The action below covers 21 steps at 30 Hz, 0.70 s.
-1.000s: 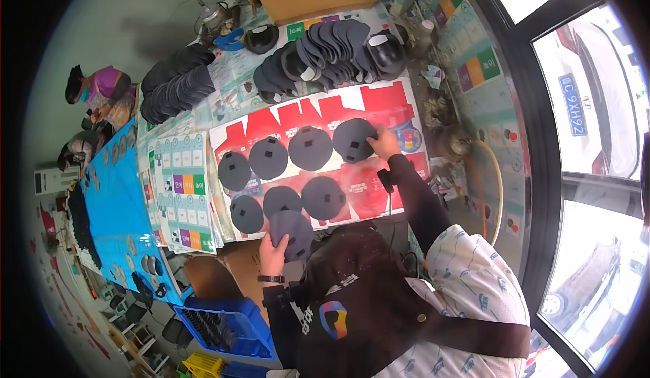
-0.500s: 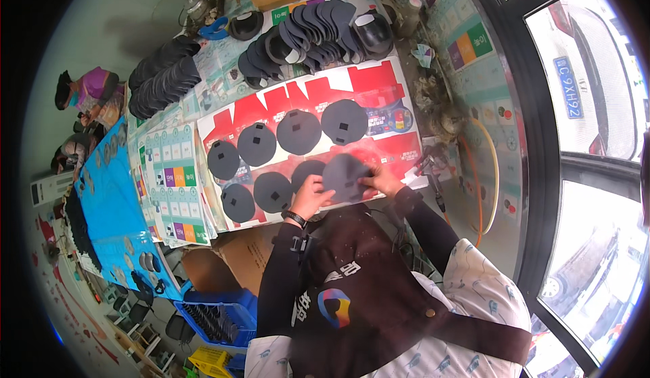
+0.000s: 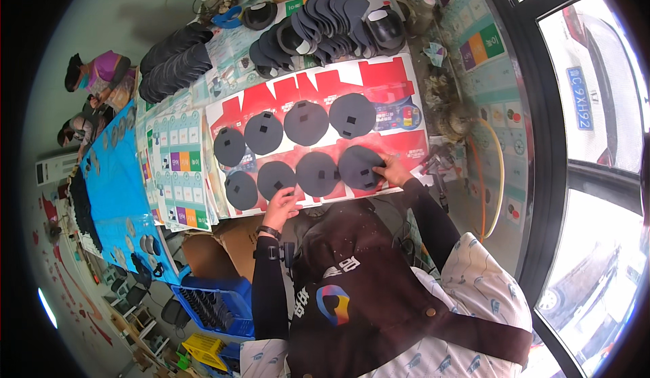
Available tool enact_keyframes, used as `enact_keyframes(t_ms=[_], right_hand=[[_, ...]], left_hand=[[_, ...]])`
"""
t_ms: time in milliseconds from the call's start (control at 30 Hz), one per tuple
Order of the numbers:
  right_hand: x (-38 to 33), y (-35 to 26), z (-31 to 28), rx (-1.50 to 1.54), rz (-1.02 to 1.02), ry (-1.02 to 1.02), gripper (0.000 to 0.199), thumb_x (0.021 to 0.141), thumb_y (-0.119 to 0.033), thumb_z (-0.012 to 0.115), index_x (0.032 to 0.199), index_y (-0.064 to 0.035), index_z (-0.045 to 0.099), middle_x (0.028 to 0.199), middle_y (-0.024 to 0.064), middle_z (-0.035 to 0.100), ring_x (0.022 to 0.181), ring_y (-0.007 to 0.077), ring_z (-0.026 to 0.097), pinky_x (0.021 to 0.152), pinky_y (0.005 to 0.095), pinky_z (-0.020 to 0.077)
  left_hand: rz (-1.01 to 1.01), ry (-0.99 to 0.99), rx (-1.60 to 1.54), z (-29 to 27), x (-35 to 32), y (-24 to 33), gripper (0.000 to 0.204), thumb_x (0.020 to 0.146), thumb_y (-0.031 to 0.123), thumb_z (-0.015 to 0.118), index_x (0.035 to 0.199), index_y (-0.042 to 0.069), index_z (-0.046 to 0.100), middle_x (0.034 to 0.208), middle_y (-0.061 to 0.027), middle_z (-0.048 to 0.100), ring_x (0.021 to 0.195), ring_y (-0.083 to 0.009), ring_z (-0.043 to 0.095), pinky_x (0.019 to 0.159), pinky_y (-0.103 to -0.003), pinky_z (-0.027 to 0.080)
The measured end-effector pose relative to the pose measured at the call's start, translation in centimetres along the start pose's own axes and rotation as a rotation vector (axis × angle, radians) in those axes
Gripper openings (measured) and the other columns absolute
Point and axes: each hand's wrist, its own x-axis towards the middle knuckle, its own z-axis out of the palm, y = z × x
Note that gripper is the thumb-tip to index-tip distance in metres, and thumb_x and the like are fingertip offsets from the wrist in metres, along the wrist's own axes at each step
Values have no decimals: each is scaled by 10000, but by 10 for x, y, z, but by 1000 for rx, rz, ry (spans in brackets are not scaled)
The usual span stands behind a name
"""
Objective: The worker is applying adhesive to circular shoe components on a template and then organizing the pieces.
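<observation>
Dark grey round pads lie in two rows on a red-and-white printed cardboard sheet (image 3: 399,149), most with small black patches on top. My right hand (image 3: 395,172) pinches the right edge of the front row's rightmost round pad (image 3: 357,164), which rests on the sheet. Near the sheet's front edge, my left hand (image 3: 282,208) is open, fingers apart and holding nothing. Its fingertips are just below another round pad (image 3: 276,175). A third front-row pad (image 3: 315,168) lies between the hands.
Stacked dark curved pieces (image 3: 177,63) and more overlapping ones (image 3: 325,26) fill the table's back. Printed sheets (image 3: 177,134) are piled at left. A hose (image 3: 500,181) hangs at right. Blue crate (image 3: 237,297) stands lower left. Two people (image 3: 101,80) work at the far left.
The round pad held up between both hands now lies flat at the front row's right end. My left hand has let go and moved left; my right hand stays at its edge.
</observation>
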Motion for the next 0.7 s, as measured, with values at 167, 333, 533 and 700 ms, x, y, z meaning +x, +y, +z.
enact_keyframes(t_ms=[167,333,533,700], right_hand=[[2,9,-4,-63,-16,34,331,934,12,635,1263,-26,645,1025,63,726,802,154,702,623,334,578],[-7,-1,-2,-213,-245,184,354,890,-86,705,1231,-28,632,999,129,740,809,273,721,746,424,561],[-11,-45,68,-774,-268,606,387,861,-308,744,1085,-35,586,992,218,704,895,413,694,761,459,558],[51,97,-39,653,-162,-204,402,952,-182,619,1328,-84,520,1185,242,632,976,355,679,766,467,591]], left_hand=[[20,50,-71,-11,-15,-13,471,1016,155,600,1457,95,446,1276,-124,643,1046,-219,690,870,-324,548],[46,81,-127,-44,-25,-40,426,1025,155,582,1425,63,469,1251,-143,659,1032,-230,694,856,-323,556],[-27,342,-259,-131,-99,-123,380,1026,196,601,1379,81,519,1230,-125,669,1037,-222,691,870,-333,549],[35,338,-330,-208,-115,-205,377,983,233,671,1323,104,571,1075,-64,696,888,-183,702,772,-318,572]])
